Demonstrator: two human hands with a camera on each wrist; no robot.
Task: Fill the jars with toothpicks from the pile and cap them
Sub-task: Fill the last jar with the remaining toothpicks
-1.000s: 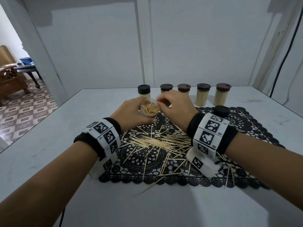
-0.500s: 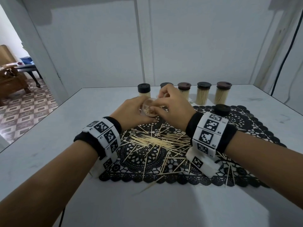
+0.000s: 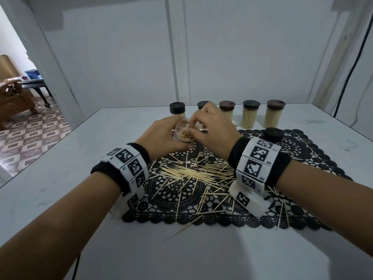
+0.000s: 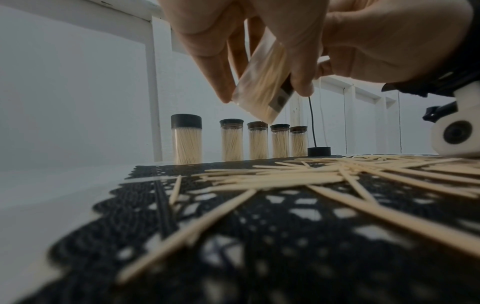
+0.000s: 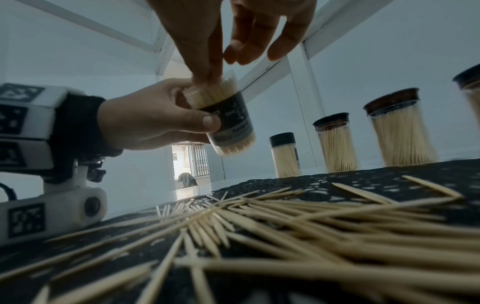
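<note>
Gripping open jar (image 3: 182, 132), left hand (image 3: 161, 138); right hand (image 3: 214, 132) pinching toothpicks (capped jars (image 3: 249, 116) behind).

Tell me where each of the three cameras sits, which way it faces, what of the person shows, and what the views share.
Head: worn high, facing forward and down at the table; shows both forearms, left hand and right hand at the open jar.
Left wrist: low over the mat, facing the capped jars; left fingers hold the jar.
Right wrist: low over the toothpick pile, facing left; right fingers at the jar's mouth.
Shared: jar, pile, capped jars.
</note>
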